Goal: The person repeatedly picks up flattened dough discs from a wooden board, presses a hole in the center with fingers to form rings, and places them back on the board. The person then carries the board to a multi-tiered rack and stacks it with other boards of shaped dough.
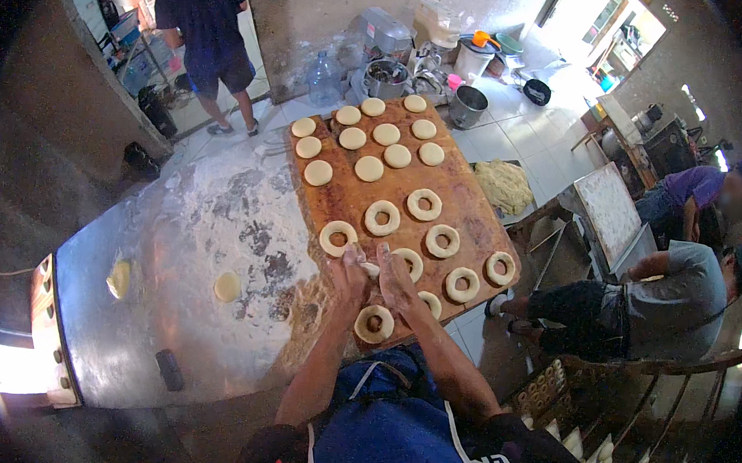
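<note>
Twelve dough discs (398,155), nine rings (381,230) (board (451,187) only)

Pretty cramped around the left hand (350,280) and right hand (396,285) tbh. Dough rings (325,239) block low passes at 10, 12, 3 and 6 o'clock. Best gap: bare board (345,199) beyond 12, before the flat discs (369,169). Roomier floury table (177,239) at 9, but a lone dough round (227,287) sits mid-lane.

Board (339,202): rings (383,206) lie on near half, discs (386,134) on far; flour (235,205) lies left, dough (501,187) right, bottle (323,84) behind.
</note>
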### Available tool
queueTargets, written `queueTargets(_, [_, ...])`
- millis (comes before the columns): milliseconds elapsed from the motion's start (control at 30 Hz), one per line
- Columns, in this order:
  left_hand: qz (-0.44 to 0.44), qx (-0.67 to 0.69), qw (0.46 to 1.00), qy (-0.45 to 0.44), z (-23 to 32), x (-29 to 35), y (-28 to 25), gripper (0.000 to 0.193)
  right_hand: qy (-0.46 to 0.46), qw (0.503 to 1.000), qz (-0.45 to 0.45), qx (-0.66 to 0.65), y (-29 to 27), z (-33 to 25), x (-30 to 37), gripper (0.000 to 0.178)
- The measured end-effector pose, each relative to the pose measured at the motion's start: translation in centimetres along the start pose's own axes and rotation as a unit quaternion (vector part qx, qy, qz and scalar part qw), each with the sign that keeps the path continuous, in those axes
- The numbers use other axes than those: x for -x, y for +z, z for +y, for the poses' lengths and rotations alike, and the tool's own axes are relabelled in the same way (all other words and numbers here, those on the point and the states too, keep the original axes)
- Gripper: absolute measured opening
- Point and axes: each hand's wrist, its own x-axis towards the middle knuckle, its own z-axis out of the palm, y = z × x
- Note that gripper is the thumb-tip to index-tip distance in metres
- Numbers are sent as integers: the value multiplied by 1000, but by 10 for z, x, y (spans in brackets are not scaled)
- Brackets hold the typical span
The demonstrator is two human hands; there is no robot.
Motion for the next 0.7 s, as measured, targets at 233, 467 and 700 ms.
queueTargets(233, [-87,-209,952,206,-44,-9,59,39,-32,998,31,51,-60,28,-19,54])
queueTargets(467, [-76,100,988,-90,-69,-27,114,34,63,992,28,103,-112,64,-41,55])
queueTargets(700, [-177,223,954,-95,-38,-28,155,35,-45,984,149,-91,-129,63,-34,55])
